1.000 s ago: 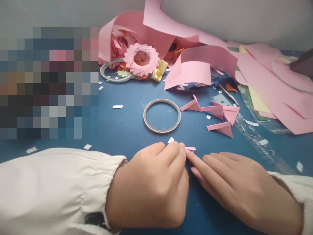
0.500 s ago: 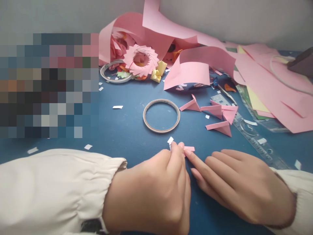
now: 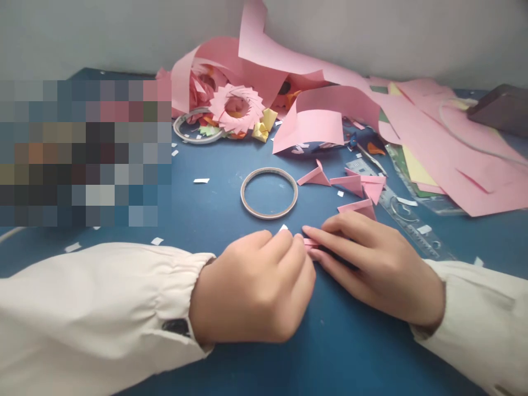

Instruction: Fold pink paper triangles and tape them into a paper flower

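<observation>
My left hand (image 3: pixel 259 286) is closed in a pinch on a small folded pink paper piece (image 3: pixel 311 242), most of it hidden under the fingers. On the other side, my right hand (image 3: pixel 377 269) has its thumb and index finger around the visible end of that paper. A scrap of white paper (image 3: pixel 283 227) lies just beyond the left fingertips. Several folded pink paper pieces (image 3: pixel 348 185) sit past the right hand, and its knuckles partly cover the nearest one. In front of both hands lies a narrow roll of tape (image 3: pixel 243 201).
At the back are a pink folded-paper ring (image 3: pixel 216 107), a second tape roll (image 3: pixel 178 131) and curled pink sheets (image 3: pixel 319 126). To the right lie a clear ruler (image 3: pixel 406 223), pink sheets (image 3: pixel 466 165) and a dark object (image 3: pixel 497 109). The left background is pixelated.
My right hand has moved left and away from me, its thumb and index finger now around the paper's end instead of the index pressing it. My left hand has tilted; the view has shifted slightly.
</observation>
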{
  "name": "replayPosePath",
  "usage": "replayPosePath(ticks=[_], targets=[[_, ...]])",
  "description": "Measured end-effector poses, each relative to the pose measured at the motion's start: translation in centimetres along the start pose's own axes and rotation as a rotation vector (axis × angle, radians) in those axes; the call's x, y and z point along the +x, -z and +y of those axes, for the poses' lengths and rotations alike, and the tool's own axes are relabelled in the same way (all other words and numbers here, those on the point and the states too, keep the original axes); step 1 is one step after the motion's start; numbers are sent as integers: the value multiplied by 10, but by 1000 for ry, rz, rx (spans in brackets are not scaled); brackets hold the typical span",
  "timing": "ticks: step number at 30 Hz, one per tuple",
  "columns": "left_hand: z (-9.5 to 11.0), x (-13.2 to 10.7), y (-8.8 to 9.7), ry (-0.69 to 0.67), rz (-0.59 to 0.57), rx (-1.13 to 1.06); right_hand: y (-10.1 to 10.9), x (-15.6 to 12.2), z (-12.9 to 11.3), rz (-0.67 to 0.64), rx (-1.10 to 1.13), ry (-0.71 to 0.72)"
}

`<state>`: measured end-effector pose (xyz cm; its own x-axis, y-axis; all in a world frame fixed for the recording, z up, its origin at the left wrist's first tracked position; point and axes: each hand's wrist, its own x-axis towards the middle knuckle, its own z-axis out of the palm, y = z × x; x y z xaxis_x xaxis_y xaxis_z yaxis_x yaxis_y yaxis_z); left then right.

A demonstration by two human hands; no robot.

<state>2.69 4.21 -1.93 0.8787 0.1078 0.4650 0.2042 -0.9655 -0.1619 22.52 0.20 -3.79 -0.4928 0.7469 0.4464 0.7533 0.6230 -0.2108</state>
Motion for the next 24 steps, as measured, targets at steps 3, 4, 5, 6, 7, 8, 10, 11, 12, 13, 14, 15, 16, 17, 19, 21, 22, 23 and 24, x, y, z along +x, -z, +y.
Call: replayPosePath(ticks=[3, 4, 5, 6, 7, 8, 10, 11, 12, 13, 14, 15, 16, 17, 19, 21, 22, 23, 24], targets=[[0, 3, -1, 163, -50, 21, -1, 2, 1, -5, 64, 2], [0, 5, -2, 196, -88, 19, 0, 2, 1, 0, 96, -10], [0, 6, -1, 211, -111, 6, 0, 3, 1, 2, 137, -28], [0, 7, -1, 216, -116, -17, 0, 3, 1, 8, 184, -46], [0, 7, -1, 222, -101, -47, 1, 3, 1, 10, 228, -63], [0, 7, -1, 236, -81, -85, 1, 3, 1, 14, 261, -74], [-1, 7, -1, 280, -63, -196, 2, 3, 2, 22, 283, -60], [-1, 6, -1, 319, -73, -261, 2, 3, 2, 23, 281, -36], [-2, 6, -2, 363, -94, -330, 3, 4, 3, 24, 279, -9], [-3, 6, -2, 401, -114, -401, 3, 4, 3, 27, 282, 15], [-4, 6, -1, 439, -130, -467, 3, 4, 3, 31, 294, 30], [-5, 6, -1, 474, -136, -530, 4, 4, 3, 36, 311, 33], [-6, 6, -1, 505, -138, -587, 4, 4, 3, 39, 325, 25], [-6, 7, 0, 527, -135, -642, 4, 4, 3, 39, 334, 13], [-8, 9, 1, 565, -119, -743, 4, 3, 3, 32, 338, -7], [-9, 11, 2, 602, -103, -832, 4, 2, 3, 29, 325, -16], [-9, 11, 2, 619, -97, -870, 3, 1, 3, 27, 326, -19], [-10, 12, 2, 632, -89, -908, 3, 1, 3, 24, 333, -24], [-10, 12, 2, 643, -86, -943, 4, 1, 3, 19, 345, -27]])
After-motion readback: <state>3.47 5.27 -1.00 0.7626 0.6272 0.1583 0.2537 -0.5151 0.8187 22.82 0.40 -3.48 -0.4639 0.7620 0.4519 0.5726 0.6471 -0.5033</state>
